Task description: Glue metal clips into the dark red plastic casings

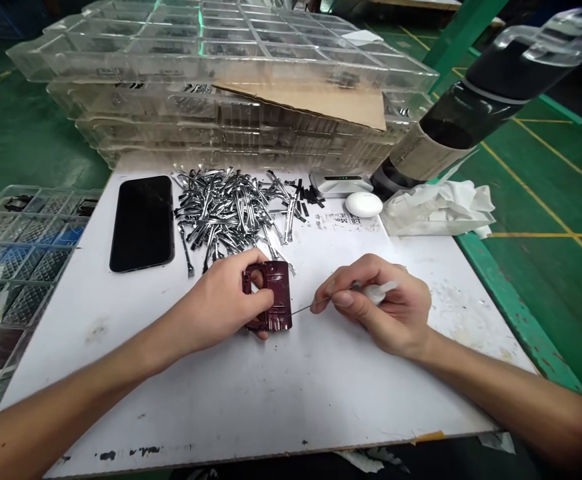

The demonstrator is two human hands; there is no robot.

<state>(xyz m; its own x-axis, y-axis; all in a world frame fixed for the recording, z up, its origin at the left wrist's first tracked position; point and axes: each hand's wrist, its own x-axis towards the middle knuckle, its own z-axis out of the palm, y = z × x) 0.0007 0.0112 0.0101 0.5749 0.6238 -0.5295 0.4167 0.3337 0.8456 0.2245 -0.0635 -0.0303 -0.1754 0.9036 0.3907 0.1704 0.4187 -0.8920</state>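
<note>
Head view, places as clock hours around the red part.

Left hand (221,303): fingers clenched around the red part, thumb across its top edge, pressing it onto the board.

Red part (269,298): mid-board, flat and roughly rectangular. It is glossy dark red plastic with a round hole near the top and ribbed detail below.

Right hand (383,313): at three o'clock, fingertips pinched on the needle tool, heel resting on the board.

Needle tool (377,291): pale translucent body, possibly a small syringe, though it is mostly hidden. Its thin wire tip points at the part's right edge.

Risk, tip: the fine wire could bend, or skid off the slick plastic towards the left fingers if pushed at an angle.

Risk, clutter: the metal strips lie just beside the left knuckles, and a nudge could drag some under the part.

Metal strips (231,210): at twelve o'clock, a tangled heap of bright, thin, springy pieces.

Phone (142,222): at ten o'clock, black glass with faint cracks, face up.

Trays (221,67): beyond the heap, clear moulded plastic with many cells, stacked.

Board (281,393): white, smooth, scuffed and chipped along the near edge.
</note>
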